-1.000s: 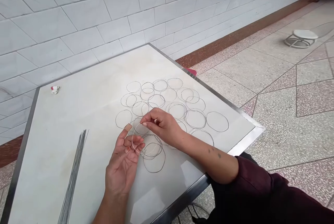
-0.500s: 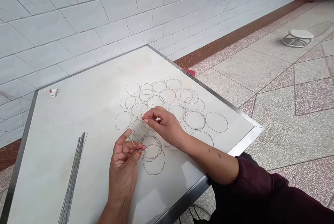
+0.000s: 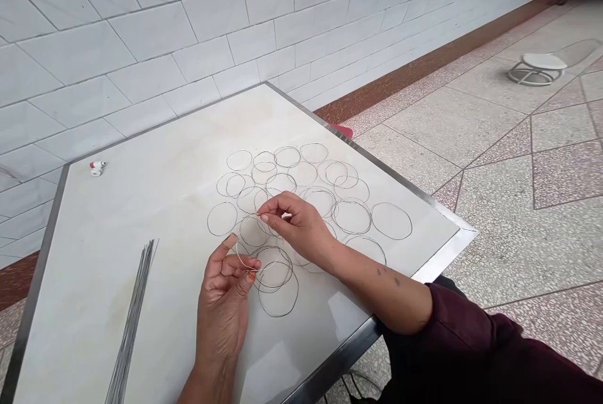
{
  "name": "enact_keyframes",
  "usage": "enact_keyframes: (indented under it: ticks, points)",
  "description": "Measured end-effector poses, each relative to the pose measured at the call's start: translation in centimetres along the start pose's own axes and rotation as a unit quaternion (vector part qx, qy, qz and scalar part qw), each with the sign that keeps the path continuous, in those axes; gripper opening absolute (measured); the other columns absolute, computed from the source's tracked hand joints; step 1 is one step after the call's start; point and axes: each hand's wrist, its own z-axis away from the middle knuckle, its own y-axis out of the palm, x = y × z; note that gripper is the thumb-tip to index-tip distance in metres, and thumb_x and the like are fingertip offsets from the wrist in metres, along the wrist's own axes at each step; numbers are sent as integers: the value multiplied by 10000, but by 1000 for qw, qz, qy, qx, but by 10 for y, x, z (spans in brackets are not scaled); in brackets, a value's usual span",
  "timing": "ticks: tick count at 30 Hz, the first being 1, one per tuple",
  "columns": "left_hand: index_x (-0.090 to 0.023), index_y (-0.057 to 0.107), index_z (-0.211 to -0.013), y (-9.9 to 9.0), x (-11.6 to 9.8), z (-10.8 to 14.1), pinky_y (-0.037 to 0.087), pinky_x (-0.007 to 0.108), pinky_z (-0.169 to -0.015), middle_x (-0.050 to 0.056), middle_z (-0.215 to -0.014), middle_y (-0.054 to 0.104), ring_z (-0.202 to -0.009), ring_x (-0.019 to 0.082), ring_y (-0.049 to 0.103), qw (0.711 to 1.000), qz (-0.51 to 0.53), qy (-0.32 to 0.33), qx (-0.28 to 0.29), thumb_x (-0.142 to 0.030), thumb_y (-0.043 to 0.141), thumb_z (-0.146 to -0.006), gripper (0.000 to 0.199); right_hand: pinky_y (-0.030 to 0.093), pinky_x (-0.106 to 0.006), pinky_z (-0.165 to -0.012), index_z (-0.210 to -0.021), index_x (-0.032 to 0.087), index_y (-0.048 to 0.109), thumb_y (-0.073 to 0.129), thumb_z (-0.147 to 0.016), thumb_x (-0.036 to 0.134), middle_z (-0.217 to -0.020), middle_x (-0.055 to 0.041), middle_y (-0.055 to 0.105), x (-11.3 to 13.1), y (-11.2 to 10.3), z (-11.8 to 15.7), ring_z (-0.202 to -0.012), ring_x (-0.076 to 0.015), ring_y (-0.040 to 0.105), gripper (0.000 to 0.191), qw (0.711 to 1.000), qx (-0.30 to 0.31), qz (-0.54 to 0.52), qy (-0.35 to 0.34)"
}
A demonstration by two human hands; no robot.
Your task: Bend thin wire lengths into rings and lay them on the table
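Note:
Between my two hands is a thin wire ring (image 3: 239, 256), raised above the table. My left hand (image 3: 225, 291) pinches its lower edge between thumb and fingers. My right hand (image 3: 294, 222) grips the ring's upper edge with thumb and forefinger. Beneath and behind the hands, many loose wire rings (image 3: 352, 215) lie flat and overlapping on the table. A bundle of straight wires (image 3: 130, 328) lies left of my left hand. Parts of the rings below are covered by my right hand and forearm.
The white table (image 3: 164, 196) has a metal rim and stands against a tiled wall (image 3: 151, 33). Small red and white spools or caps (image 3: 97, 168) sit at its far left corner. A low round stool (image 3: 539, 69) stands on the floor at right.
Both hands keep almost the same position and hold on the wire ring. The ring's visible outline shifts very slightly; the rest of the scene is unchanged.

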Motion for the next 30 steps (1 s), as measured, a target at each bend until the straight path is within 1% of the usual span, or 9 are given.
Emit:
enact_keyframes:
  ticks: [5,11,18,20,22,24,26,28,30]
  points:
    - [-298,665,-1209,2,2,-2,479,288,-908,-30,-783,671,-813,118,627,1000,9,-7,-25,-235,806,-740,494,477,-276,-677,-921,232,691,615,-876,257,-890,-6,576,0,0,-1,-801,-131,548,92,1000,2,-4,5]
    - [-264,683,-1182,3,1,-4,504,274,-825,-17,-772,683,-763,119,631,998,29,-24,-40,-245,833,-705,500,486,-286,-686,-917,235,691,614,-874,257,-889,-8,579,1,0,0,-796,-134,550,91,1000,3,-5,-1]
    - [-258,702,-1152,2,4,-7,522,239,-781,-26,-757,659,-761,110,633,994,79,-36,-64,-189,857,-659,521,490,-289,-691,-951,242,680,619,-875,287,-915,-14,569,1,1,0,-820,-138,554,107,1000,14,-20,11]
    - [-254,705,-1147,1,3,-7,527,235,-791,-35,-735,638,-766,109,634,992,92,-30,-76,-180,859,-657,520,487,-282,-677,-1049,257,644,663,-851,317,-939,-11,566,0,1,0,-830,-140,551,208,997,41,-56,26]
    - [-253,704,-1147,1,2,-7,532,233,-799,-41,-726,621,-770,106,633,990,106,-21,-88,-176,859,-658,519,484,-276,-676,-1160,275,575,733,-799,329,-976,-7,569,-1,1,0,-846,-140,551,398,991,83,-93,53]
    - [-256,705,-1136,0,0,-7,535,225,-804,-44,-735,619,-768,98,630,987,121,-15,-100,-176,861,-657,511,481,-273,-697,-1190,279,535,790,-746,312,-995,-1,574,-2,1,0,-862,-137,555,514,981,131,-120,81]
    - [-262,710,-1114,-1,-1,-6,536,219,-812,-46,-753,628,-765,91,630,984,134,-16,-114,-181,866,-653,493,470,-264,-703,-1131,261,559,808,-726,292,-972,6,585,-3,2,2,-847,-128,560,476,967,181,-145,102]
    - [-265,715,-1080,-2,-2,-6,539,223,-821,-47,-764,637,-773,94,636,982,143,-16,-124,-197,874,-648,466,457,-255,-688,-1039,230,596,793,-740,283,-903,15,592,-4,5,4,-794,-114,561,362,949,226,-183,120]
    - [-264,716,-1050,-1,-3,-6,544,232,-831,-46,-773,650,-791,102,647,981,147,-16,-128,-216,880,-644,440,452,-248,-669,-959,200,618,777,-752,281,-832,21,589,-4,8,5,-745,-105,555,273,934,247,-221,133]
